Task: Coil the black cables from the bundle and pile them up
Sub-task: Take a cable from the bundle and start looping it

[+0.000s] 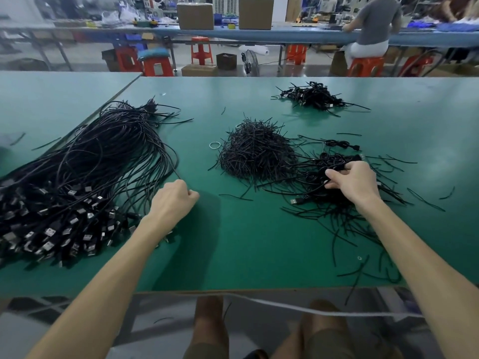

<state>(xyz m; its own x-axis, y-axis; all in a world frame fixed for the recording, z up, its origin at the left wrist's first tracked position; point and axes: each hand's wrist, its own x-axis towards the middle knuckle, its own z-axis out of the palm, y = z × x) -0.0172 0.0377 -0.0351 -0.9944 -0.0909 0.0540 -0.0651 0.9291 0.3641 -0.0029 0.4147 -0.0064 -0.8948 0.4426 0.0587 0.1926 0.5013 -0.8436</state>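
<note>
A big bundle of long black cables [85,172] with USB plugs lies on the left of the green table [233,255]. My left hand [173,199] is at its right edge, fingers curled, pinching one thin cable that leads back into the bundle. My right hand [355,182] grips a coiled black cable on top of the near pile of coiled cables [329,177] at the right. A second pile of coiled cables [313,95] sits far back right.
A heap of short black twist ties [256,151] lies mid-table, with loose ties scattered around the right side. A rubber band [215,145] lies beside the heap. Behind the table are red stools, cardboard boxes and a seated person [373,27] at another bench.
</note>
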